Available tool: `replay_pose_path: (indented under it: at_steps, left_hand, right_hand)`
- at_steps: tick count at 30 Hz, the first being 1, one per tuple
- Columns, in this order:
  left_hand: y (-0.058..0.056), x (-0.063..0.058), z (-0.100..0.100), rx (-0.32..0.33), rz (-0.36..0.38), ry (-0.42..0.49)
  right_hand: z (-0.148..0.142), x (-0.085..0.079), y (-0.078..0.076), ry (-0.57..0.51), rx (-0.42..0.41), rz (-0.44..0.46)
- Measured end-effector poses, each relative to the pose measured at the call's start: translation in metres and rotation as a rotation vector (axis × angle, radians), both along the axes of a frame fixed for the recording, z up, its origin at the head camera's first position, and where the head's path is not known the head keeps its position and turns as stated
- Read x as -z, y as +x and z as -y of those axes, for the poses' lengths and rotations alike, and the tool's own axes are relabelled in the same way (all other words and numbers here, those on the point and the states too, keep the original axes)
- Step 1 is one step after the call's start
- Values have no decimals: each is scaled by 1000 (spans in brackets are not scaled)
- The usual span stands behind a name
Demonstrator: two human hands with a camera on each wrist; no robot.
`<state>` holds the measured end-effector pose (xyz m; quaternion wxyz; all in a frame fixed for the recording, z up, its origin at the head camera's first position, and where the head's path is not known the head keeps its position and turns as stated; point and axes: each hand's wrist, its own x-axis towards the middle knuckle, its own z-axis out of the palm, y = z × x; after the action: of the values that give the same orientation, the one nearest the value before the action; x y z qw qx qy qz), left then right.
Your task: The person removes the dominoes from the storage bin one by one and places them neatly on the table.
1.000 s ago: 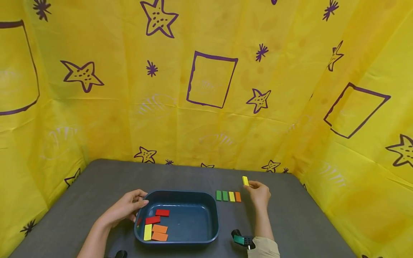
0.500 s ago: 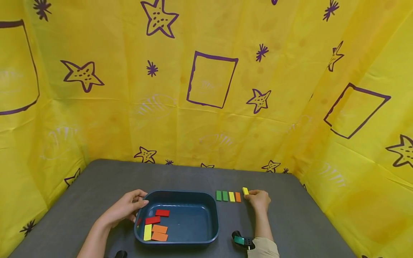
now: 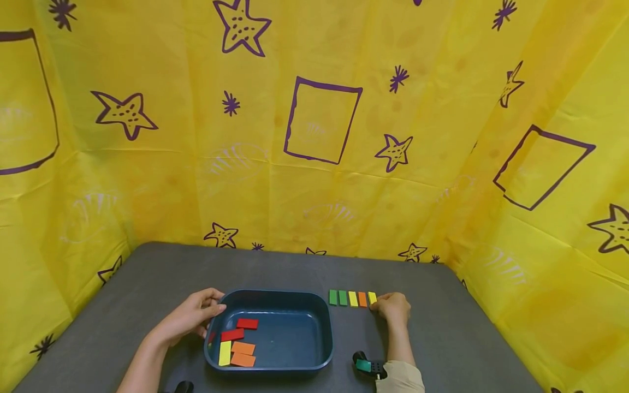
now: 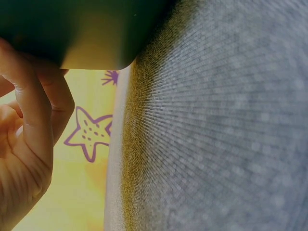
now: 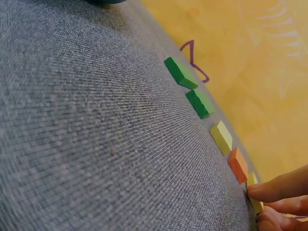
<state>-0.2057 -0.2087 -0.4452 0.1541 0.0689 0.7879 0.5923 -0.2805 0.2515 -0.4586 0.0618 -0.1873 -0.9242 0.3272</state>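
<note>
Yellow block [image 3: 372, 298] lowered, five blocks [image 3: 241, 347] in tray [image 3: 295, 338]

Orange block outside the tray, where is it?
Head view: the orange block sits right of the blue tray, between two yellow blocks, the rightmost pinched by the right hand.

Tray [image 3: 275, 370] on a desk [image 3: 457, 338], row of blocks [image 3: 353, 299] to its right.
Five loose blocks [image 3: 243, 348] lie in the tray's left part; the left grip [image 3: 199, 312] is on its left rim. The row starts near the tray's far right corner, its end block [image 3: 372, 298] in the right grip [image 3: 393, 309]. Behind the tray, past the desk, is a curtain [image 3: 319, 180].
</note>
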Motion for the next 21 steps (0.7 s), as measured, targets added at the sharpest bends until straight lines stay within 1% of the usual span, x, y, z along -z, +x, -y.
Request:
replay_pose_path:
  at_steps: [7, 14, 21]
  left_hand:
    - [0, -1, 0, 2, -6, -2]
    - [1, 0, 1, 3, -9, 6]
    - [2, 0, 0, 16, -15, 24]
  right_hand:
    - [1, -3, 0, 13, -3, 3]
    - [0, -6, 2, 8, -38, 18]
    - [0, -7, 3, -57, -57, 39]
